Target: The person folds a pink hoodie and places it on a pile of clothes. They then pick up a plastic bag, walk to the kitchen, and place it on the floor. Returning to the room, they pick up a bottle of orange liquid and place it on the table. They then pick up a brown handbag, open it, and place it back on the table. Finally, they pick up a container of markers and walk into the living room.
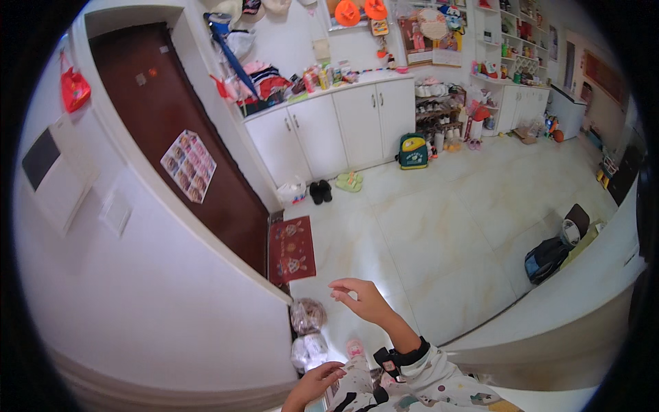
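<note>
My right hand (364, 300) is raised over the tiled floor, its fingers curled loosely with a gap to the thumb and nothing held. A black band with a small device (389, 364) sits at that wrist, by the patterned sleeve. Low in the view, my left hand (315, 383) has its fingers apart and holds nothing. Just beyond it, a white plastic bag (309, 352) and a clear bag with brownish contents (308, 315) lie against the wall's foot. A pink shoe (355, 348) shows beneath my patterned clothes.
A red doormat (292, 249) lies by the brown door (180, 134). Black slippers (321, 192) and green slippers (349, 182) stand before white cabinets (355, 123). A green backpack (413, 152) rests near the shoe rack (437, 110). A dark bag (545, 260) is at the right wall.
</note>
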